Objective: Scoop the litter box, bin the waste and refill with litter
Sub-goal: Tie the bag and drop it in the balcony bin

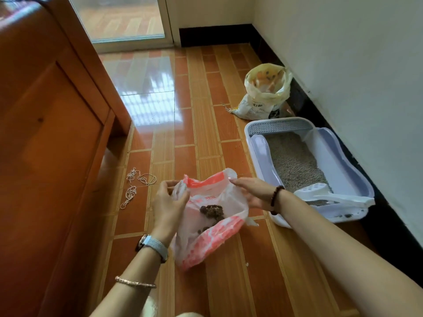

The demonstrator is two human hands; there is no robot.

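A thin white-and-red plastic bag (206, 234) hangs open over the floor with dark clumps of waste (211, 211) inside. My left hand (168, 202) pinches the bag's left rim. My right hand (251, 193) holds the right rim, fingers stretched along the edge. To the right stands the white and lilac litter box (350, 161) holding grey litter (295, 161). A white scoop (320, 193) lies at its near end. An open yellow-white litter sack (263, 94) stands behind the box by the wall.
A wooden cabinet (50, 133) fills the left side. Loose white string (135, 186) lies on the tiled floor near it. A white wall with a dark skirting (320, 115) runs along the right. A glass door (119, 19) is at the far end.
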